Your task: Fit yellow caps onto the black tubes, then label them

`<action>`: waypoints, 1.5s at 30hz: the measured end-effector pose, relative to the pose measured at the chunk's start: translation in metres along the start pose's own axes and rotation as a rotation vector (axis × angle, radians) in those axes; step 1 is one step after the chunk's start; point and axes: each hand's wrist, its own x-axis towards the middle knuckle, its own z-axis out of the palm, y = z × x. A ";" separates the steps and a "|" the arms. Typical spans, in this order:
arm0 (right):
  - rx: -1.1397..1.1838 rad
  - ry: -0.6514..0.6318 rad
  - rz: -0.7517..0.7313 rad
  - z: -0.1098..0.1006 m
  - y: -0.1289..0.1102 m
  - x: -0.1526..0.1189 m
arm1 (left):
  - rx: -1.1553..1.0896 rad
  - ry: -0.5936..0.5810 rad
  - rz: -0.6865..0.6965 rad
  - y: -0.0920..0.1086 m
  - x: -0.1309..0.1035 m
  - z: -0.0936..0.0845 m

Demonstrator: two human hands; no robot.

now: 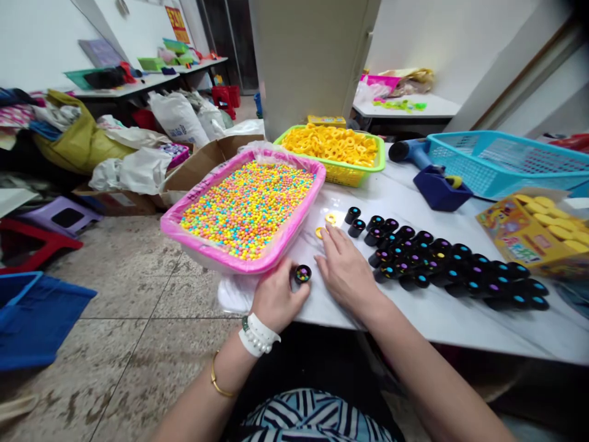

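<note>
My left hand [277,296] is closed round a small black cup [302,274] with colourful beads inside, held at the table's front edge. Beside it, my right hand [343,265] reaches forward over the white table, its fingers stretched out. Its fingertips touch or nearly touch a yellow ring [319,232]; a second yellow ring [330,218] lies just beyond. Left of the hands stands a pink-rimmed basin [172,226], lined with clear plastic and full of small coloured beads [248,212]. Rows of black cups [427,258] with coloured dots on top stand to the right.
Behind the basin, a green basket [381,156] holds many yellow rings. At right are a blue heat-gun-like tool [416,152], a dark blue box [442,189], a light blue basket [506,159] and a carton of yellow pieces [518,233]. Cardboard boxes [211,158] and stools stand left.
</note>
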 end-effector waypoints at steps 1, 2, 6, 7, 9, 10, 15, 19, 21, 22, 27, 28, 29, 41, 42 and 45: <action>-0.023 -0.046 -0.007 0.005 0.001 0.004 | -0.020 0.001 -0.022 -0.002 0.000 0.001; -0.040 -0.077 -0.020 0.008 0.001 0.003 | -0.040 0.002 -0.043 -0.004 0.000 0.002; 0.005 -0.058 -0.138 0.007 -0.001 -0.051 | -0.113 -0.008 -0.036 -0.009 -0.002 0.004; 0.047 -0.053 -0.175 0.005 -0.001 -0.068 | -0.127 -0.018 -0.007 -0.009 -0.003 0.005; 0.153 -0.019 -0.216 -0.003 -0.002 -0.094 | -0.136 -0.051 0.068 -0.007 -0.004 0.006; 0.223 -0.002 -0.219 -0.007 -0.003 -0.102 | -0.130 -0.068 0.103 -0.005 -0.005 0.006; 0.697 -0.057 -0.012 -0.030 -0.017 -0.090 | -0.109 -0.122 0.169 -0.003 -0.005 0.007; 0.741 -0.079 0.388 -0.035 -0.016 -0.051 | -0.103 -0.143 0.196 -0.006 -0.006 0.008; 0.821 -0.118 0.543 -0.030 -0.012 -0.036 | -0.092 -0.142 0.205 -0.006 -0.006 0.009; 0.861 -0.126 0.592 -0.027 -0.011 -0.030 | -0.090 -0.142 0.207 -0.006 -0.006 0.009; 0.943 -0.107 0.657 -0.019 -0.013 -0.024 | -0.092 -0.166 0.208 -0.006 -0.005 0.008; 0.941 -0.105 0.663 -0.020 -0.014 -0.024 | -0.089 -0.170 0.210 -0.006 -0.005 0.007; 0.937 -0.107 0.665 -0.021 -0.015 -0.024 | -0.086 -0.172 0.213 -0.006 -0.005 0.007; 0.921 -0.220 0.638 -0.028 -0.014 -0.019 | -0.082 -0.196 0.202 -0.007 -0.004 0.008; 0.933 -0.231 0.637 -0.028 -0.014 -0.019 | -0.081 -0.196 0.201 -0.007 -0.005 0.007; 0.943 -0.251 0.607 -0.028 -0.014 -0.017 | -0.084 -0.211 0.195 -0.006 -0.005 0.002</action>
